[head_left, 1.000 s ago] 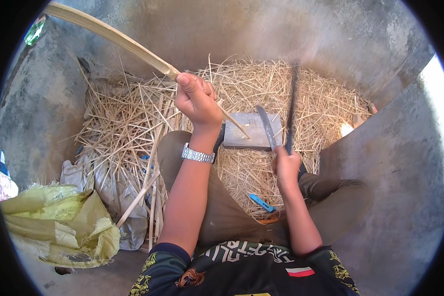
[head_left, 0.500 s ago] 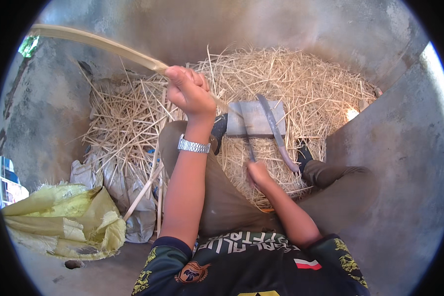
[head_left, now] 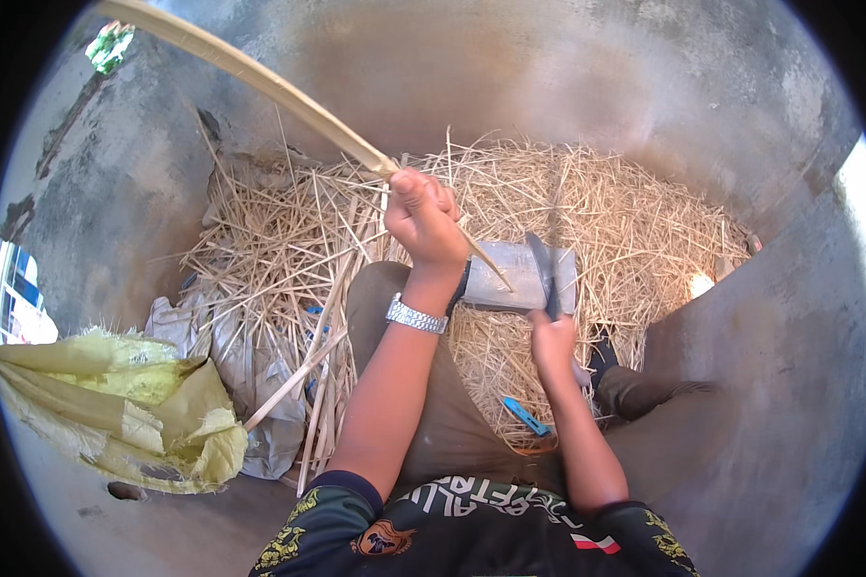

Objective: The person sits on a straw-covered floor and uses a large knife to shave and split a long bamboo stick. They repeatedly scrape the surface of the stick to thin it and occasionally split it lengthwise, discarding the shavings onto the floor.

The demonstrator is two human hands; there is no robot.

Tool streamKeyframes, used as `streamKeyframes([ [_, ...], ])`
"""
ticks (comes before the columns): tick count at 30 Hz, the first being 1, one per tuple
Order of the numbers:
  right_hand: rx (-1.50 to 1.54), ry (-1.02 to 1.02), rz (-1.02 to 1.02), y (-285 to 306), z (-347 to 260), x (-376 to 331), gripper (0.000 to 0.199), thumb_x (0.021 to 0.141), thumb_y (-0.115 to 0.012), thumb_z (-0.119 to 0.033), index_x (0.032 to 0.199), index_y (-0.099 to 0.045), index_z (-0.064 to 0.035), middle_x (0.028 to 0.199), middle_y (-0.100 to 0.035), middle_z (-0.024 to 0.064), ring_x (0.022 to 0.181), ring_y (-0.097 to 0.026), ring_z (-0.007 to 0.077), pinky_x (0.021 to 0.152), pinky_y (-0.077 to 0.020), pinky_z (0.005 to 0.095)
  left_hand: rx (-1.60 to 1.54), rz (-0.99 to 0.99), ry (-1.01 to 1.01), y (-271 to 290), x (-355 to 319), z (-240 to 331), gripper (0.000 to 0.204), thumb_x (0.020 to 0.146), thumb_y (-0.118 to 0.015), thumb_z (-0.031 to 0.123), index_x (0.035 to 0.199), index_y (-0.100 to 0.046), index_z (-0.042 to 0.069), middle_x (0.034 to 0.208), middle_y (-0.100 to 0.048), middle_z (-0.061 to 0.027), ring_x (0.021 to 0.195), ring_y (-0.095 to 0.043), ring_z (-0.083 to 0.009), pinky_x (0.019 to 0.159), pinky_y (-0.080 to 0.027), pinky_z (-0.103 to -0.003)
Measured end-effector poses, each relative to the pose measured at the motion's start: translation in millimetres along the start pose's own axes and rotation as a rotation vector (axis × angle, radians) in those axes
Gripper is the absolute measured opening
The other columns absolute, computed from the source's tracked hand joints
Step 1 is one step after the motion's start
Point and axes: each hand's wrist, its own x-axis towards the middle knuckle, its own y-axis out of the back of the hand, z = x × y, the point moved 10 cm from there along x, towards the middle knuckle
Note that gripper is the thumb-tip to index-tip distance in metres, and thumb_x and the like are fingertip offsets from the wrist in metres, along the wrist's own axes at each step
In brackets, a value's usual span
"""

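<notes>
In the head view, a torn yellow sack [head_left: 178, 442] slumps well to the left of the grey block [head_left: 498, 271], its frayed mouth open and pale inside; whether it holds anything cannot be told. Between that sack and the block lies a crumpled grey sack [head_left: 271, 413], partly covered by a heap of split pieces [head_left: 260, 240], so its contents are hidden too. Loose shavings [head_left: 645, 226] spread beyond the block, to its right and on its near side. The left hand [head_left: 423, 216], up and left of the block, is closed tightly round a long pale strip [head_left: 269, 85]; its thin end slants down over the block, the other rises far to the upper left. The right hand [head_left: 554, 346], just on the block's near side toward its right end, is clenched round a dark knife [head_left: 554, 288], its blurred blade pointing up past the block. A curved knife [head_left: 537, 252] lies across the block's right part, its handle partly hidden by that hand and wrist. Nearer the person than the block lies a blue cutter [head_left: 525, 415]. The left forearm [head_left: 385, 404], wearing a metal watch [head_left: 417, 314], covers ground left of the block.
</notes>
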Motion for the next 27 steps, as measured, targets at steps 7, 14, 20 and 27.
streamKeyframes([
  [7,-0.111,-0.515,-0.169,-7.3,110.2,-25.2,0.02,0.083,-0.063,-0.018,0.07,-0.053,-0.0054,0.049,-0.04,-0.0014,0.039,-0.036,0.0123,0.038,-0.026,0.0313,-0.031,-0.026,0.008,3.8,1.7,-0.1,0.056,0.102,-0.043,0.059,0.071,-0.034,0.013,0.059,-0.03,0.0059,0.046,-0.025,-0.0039,0.041,-0.023,-0.022],
  [14,-0.025,-0.104,0.125,10.2,112.0,-22.8,0.024,0.086,-0.063,-0.019,0.072,-0.05,-0.0052,0.057,-0.047,0.001,0.044,-0.038,0.0085,0.043,-0.0282,0.0274,0.156,-0.051,-0.068,-9.5,2.2,1.8,0.056,0.102,-0.043,0.058,0.07,-0.034,0.013,0.059,-0.03,0.006,0.046,-0.027,-0.0038,0.04,-0.024,-0.022],
  [20,0.398,0.222,0.229,39.6,-22.9,-8.5,0.023,0.083,-0.062,-0.014,0.069,-0.046,-0.0054,0.053,-0.043,0.0009,0.039,-0.036,0.0129,0.038,-0.0255,0.0308,-0.022,0.01,0.011,4.1,8.8,-1.4,0.055,0.102,-0.045,0.057,0.071,-0.037,0.012,0.058,-0.03,0.006,0.046,-0.029,-0.0031,0.04,-0.025,-0.021],
  [27,-0.145,-0.137,0.076,22.5,35.6,-2.2,0.025,0.078,-0.064,-0.013,0.06,-0.051,-0.002,0.053,-0.05,0.0026,0.047,-0.046,0.0127,0.046,-0.0321,0.0342,-0.07,-0.006,0.008,1.1,3.7,-2.8,0.057,0.101,-0.044,0.058,0.069,-0.036,0.012,0.057,-0.03,0.0064,0.046,-0.024,-0.0035,0.041,-0.022,-0.022],
])
